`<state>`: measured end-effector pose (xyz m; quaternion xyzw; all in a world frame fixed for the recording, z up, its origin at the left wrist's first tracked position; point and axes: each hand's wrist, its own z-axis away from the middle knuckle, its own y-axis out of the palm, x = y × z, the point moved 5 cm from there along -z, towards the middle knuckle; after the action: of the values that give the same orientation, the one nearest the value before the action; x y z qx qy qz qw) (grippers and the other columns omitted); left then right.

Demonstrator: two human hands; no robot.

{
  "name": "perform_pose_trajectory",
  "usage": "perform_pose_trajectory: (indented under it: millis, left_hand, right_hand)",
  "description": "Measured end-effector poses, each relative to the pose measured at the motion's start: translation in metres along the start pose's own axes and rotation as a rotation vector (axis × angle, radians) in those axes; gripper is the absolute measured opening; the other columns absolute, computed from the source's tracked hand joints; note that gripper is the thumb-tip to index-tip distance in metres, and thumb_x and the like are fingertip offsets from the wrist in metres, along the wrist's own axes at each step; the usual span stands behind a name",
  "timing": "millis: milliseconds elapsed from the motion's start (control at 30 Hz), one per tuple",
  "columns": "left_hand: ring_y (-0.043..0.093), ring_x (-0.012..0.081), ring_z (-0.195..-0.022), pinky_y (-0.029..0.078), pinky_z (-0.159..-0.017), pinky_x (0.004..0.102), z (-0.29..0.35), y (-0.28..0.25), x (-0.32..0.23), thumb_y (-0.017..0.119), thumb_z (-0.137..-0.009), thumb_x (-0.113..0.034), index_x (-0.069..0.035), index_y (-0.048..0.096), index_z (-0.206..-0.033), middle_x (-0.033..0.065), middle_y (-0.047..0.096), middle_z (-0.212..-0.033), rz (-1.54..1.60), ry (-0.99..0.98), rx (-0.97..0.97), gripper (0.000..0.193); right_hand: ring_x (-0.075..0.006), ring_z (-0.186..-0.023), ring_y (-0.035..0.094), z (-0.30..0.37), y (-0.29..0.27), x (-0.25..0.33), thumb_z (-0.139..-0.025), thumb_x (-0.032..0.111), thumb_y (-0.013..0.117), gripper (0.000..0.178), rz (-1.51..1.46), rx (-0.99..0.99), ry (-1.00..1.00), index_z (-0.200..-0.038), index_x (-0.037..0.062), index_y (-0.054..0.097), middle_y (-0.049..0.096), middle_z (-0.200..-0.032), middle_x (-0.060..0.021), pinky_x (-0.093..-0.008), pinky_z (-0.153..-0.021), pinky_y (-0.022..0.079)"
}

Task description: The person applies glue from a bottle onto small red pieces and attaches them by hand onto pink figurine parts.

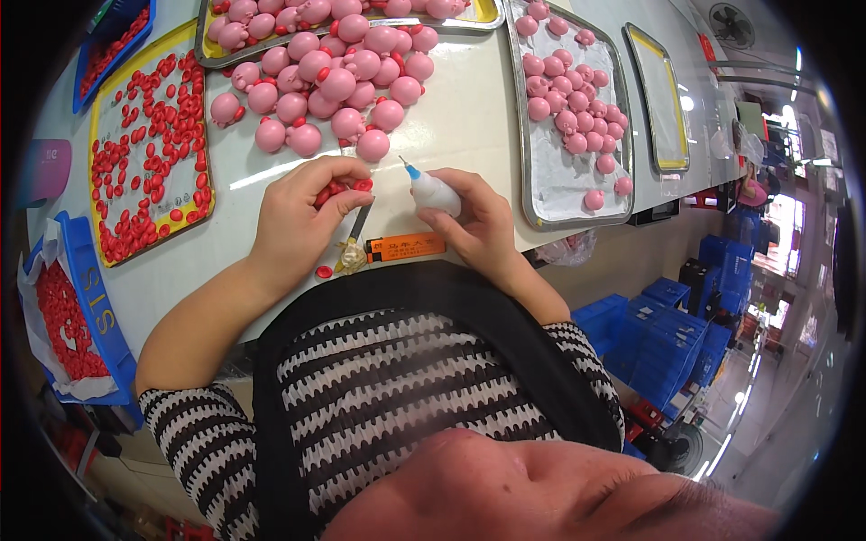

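My left hand point(302, 212) is closed around several small red pieces point(336, 188), which show between thumb and fingers. In my right hand point(478, 221) is a white squeeze bottle point(436, 195) with a blue nozzle and thin needle tip. The tip points up and left, apart from the red pieces. Below and between the hands lies a flat metal tool point(359, 222) with a yellowish, lumpy end. Beside it sits an orange box point(406, 247). One loose red piece point(324, 271) rests near the table edge. Just beyond my hands is a heap of pink balls point(337, 84), some with red parts.
On the left lies a yellow-rimmed tray point(207, 185) of red pieces, with a blue bin point(95, 302) of more nearer me. A metal tray point(577, 207) at right holds pink balls on white paper. Past it stands another tray point(672, 168). Blue crates point(654, 343) stand beyond the table.
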<state>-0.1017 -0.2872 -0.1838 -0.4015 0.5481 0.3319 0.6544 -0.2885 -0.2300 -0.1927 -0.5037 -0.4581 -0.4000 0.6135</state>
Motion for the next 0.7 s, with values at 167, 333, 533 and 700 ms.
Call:
perform_pose_trajectory:
  millis: [167,333,533,700]
  left_hand:
    - [0.054,0.0095,-0.071,0.044,-0.064,0.0221,0.000,0.002,0.006,0.063,-0.082,-0.005,0.000,0.060,-0.097,0.0037,0.060,-0.082,0.056,-0.113,0.084,0.016]
    - [0.048,0.0055,-0.068,0.041,-0.061,0.0194,-0.001,0.005,0.011,0.055,-0.087,-0.008,0.000,0.060,-0.100,0.0022,0.060,-0.084,0.190,-0.168,0.097,0.015]
    - [0.038,0.0021,-0.059,0.031,-0.051,0.0154,0.001,0.006,0.011,0.047,-0.093,-0.011,0.001,0.057,-0.105,0.0022,0.058,-0.084,0.401,-0.295,0.118,0.020]
    - [0.040,0.0027,-0.062,0.035,-0.055,0.0178,0.008,0.003,0.007,0.050,-0.092,-0.011,0.000,0.056,-0.102,-0.0005,0.054,-0.076,0.369,-0.300,0.088,0.017]
  right_hand:
    - [-0.0139,-0.096,0.054,0.003,-0.003,-0.004,-0.082,-0.002,0.061,0.037,-0.069,-0.031,0.034,-0.116,-0.0037,0.046,0.055,-0.105,-0.0087,-0.0262,-0.083,0.044]
    - [-0.0145,-0.098,0.054,0.002,-0.004,-0.002,-0.083,-0.001,0.060,0.036,-0.080,-0.037,0.025,-0.116,-0.0039,0.045,0.054,-0.106,-0.0086,-0.0266,-0.084,0.044]
    - [-0.0158,-0.099,0.055,0.005,-0.002,0.000,-0.085,0.001,0.058,0.035,-0.098,-0.024,0.052,-0.117,-0.0038,0.043,0.055,-0.106,-0.0109,-0.0275,-0.086,0.044]
    - [-0.0165,-0.099,0.055,0.008,0.000,0.002,-0.086,0.003,0.057,0.034,-0.070,-0.016,0.034,-0.117,-0.0032,0.043,0.056,-0.107,-0.0123,-0.0280,-0.086,0.043]
